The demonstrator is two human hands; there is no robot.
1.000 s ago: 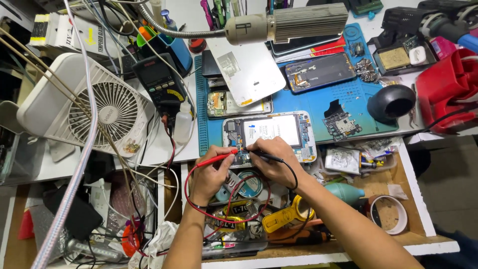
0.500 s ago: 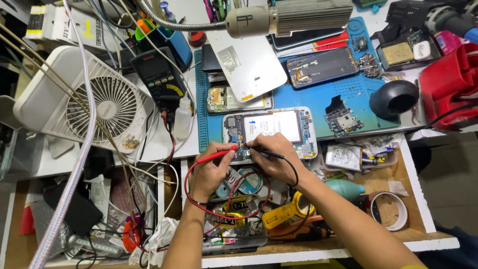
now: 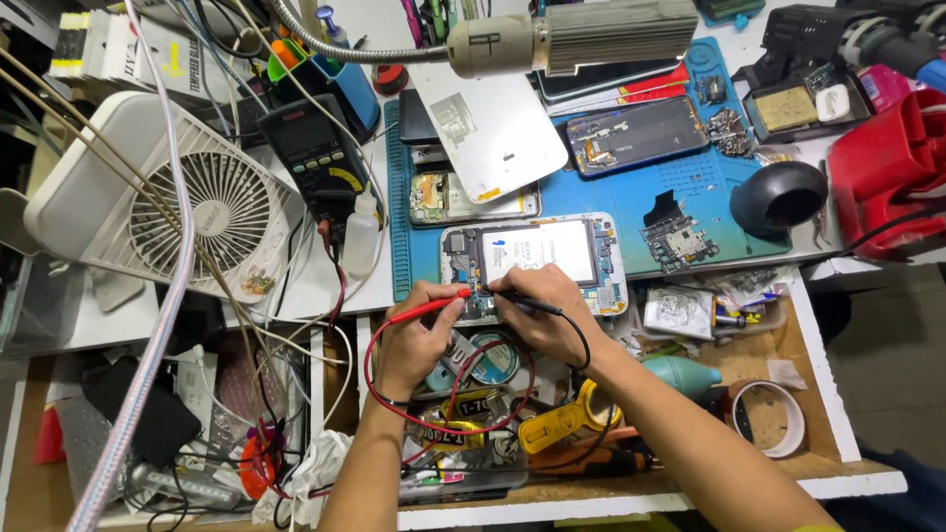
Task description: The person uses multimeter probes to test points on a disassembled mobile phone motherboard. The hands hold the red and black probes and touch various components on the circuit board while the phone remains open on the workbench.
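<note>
Cluttered blue repair mat point(image 3: 709, 187) fills my view; at six o'clock my left hand point(image 3: 419, 335) pinches the red probe point(image 3: 426, 307), my right hand point(image 3: 542, 310) the black probe point(image 3: 527, 302), testing the opened phone point(image 3: 537, 254). Next calls for steady tips.

Lying on the mat point(image 3: 690, 192), near its front edge: an opened phone point(image 3: 537, 258). Resting just in front of it, side by side: left hand point(image 3: 414, 335) and right hand point(image 3: 544, 313), each holding a probe point(image 3: 426, 307) onto the phone. Sitting left of the mat: a multimeter point(image 3: 317, 156), and further left a fan point(image 3: 172, 202). Hanging behind and above the phone: a lamp point(image 3: 581, 37). Lying open below the hands: a drawer point(image 3: 818, 384).
</note>
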